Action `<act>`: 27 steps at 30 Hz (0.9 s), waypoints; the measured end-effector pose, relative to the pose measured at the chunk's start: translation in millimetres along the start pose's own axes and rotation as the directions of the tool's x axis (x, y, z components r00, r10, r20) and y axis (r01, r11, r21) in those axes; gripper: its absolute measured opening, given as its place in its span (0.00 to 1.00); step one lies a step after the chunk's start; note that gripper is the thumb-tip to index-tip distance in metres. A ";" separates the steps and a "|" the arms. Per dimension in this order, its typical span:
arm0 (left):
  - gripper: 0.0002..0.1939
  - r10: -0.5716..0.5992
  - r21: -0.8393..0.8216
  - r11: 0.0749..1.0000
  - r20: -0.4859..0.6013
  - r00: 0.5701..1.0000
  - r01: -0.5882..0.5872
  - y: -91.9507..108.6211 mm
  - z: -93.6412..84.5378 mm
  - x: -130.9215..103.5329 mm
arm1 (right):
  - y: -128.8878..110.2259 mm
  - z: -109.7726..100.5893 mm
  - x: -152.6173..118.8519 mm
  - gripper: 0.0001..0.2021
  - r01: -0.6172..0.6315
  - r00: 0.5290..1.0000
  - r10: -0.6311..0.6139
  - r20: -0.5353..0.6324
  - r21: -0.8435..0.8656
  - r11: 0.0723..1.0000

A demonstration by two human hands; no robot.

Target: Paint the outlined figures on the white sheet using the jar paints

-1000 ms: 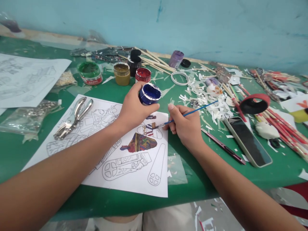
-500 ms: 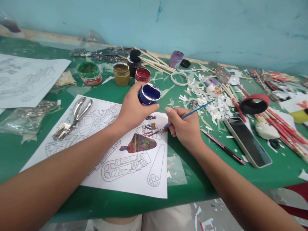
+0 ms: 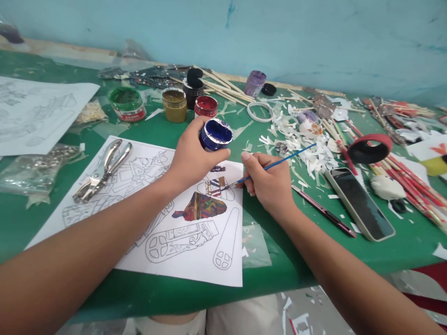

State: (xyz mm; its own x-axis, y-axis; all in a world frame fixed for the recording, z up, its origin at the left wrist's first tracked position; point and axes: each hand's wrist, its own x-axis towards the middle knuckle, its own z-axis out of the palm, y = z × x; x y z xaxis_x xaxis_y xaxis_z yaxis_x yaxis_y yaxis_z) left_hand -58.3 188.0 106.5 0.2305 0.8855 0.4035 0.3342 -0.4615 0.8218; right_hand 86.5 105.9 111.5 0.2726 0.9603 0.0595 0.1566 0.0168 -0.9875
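My left hand [image 3: 190,151] is wrapped round an open jar of blue paint [image 3: 216,133], held tilted above the upper edge of a printed sheet [image 3: 226,274]. Between the thumb and fingers of my right hand [image 3: 267,184] is a thin blue paintbrush [image 3: 286,157]. The brush's tip meets a small striped figure [image 3: 215,187] on the sheet, partly coloured in brown, blue and red. Just below it lies a painted multicoloured shape [image 3: 200,207]. The other line drawings near them are uncoloured.
Metal hole-punch pliers [image 3: 103,172] lie on the sheet. Behind stand open jars of green [image 3: 126,104], ochre [image 3: 174,106] and red paint [image 3: 206,107]. A cutter [image 3: 324,211], a phone [image 3: 361,204], a tape roll [image 3: 370,150], paper scraps and sticks lie to the right.
The brush tip has shifted slightly left across the striped figure. The jar remains in my left hand, in nearly the same place.
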 end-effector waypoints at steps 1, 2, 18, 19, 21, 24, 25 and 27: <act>0.20 0.002 0.002 1.000 -0.004 1.000 -0.002 -0.2 0.1 0.0 | 0.2 -0.1 -0.1 0.24 0.004 1.000 -0.004 0.010 -0.019 1.000; 0.20 0.003 0.004 1.000 -0.009 1.000 -0.003 -0.2 0.3 0.0 | 0.2 -0.2 -0.2 0.24 0.010 1.000 -0.009 0.021 -0.038 0.999; 0.20 -0.005 -0.001 1.000 -0.013 1.000 0.005 0.4 0.3 -0.1 | -0.6 -3.6 -5.3 0.27 -0.002 1.000 0.000 0.017 0.081 0.997; 0.20 -0.005 0.000 1.000 -0.020 1.000 0.005 0.9 0.4 -0.2 | -0.8 -3.6 -5.8 0.28 -0.001 1.000 -0.001 0.028 0.071 0.997; 0.20 -0.005 0.001 1.000 -0.030 1.000 0.006 1.9 0.4 -0.4 | -1.5 -3.0 -6.2 0.29 0.004 1.000 -0.006 0.028 0.043 0.999; 0.19 -0.002 -0.002 1.000 -0.026 1.000 0.002 3.1 0.2 -0.6 | -2.0 -1.9 -5.9 0.29 -0.007 1.000 0.007 0.003 0.017 1.000; 0.19 0.001 -0.002 1.000 -0.023 1.000 -0.001 3.3 0.1 -0.7 | -1.9 -1.5 -5.7 0.29 -0.014 1.000 0.014 -0.001 0.017 1.000; 0.19 0.006 0.001 1.000 -0.021 1.000 -0.006 3.6 0.1 -0.9 | -1.1 -0.9 -5.5 0.29 -0.026 1.000 0.026 -0.006 0.025 0.999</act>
State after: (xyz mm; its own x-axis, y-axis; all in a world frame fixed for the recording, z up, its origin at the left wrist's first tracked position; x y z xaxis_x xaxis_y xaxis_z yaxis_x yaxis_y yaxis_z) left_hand -57.1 185.5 109.1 0.2131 0.8835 0.4171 0.3340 -0.4671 0.8187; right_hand 85.7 100.3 112.3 0.2819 0.9588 0.0344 0.1253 -0.0013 -0.9921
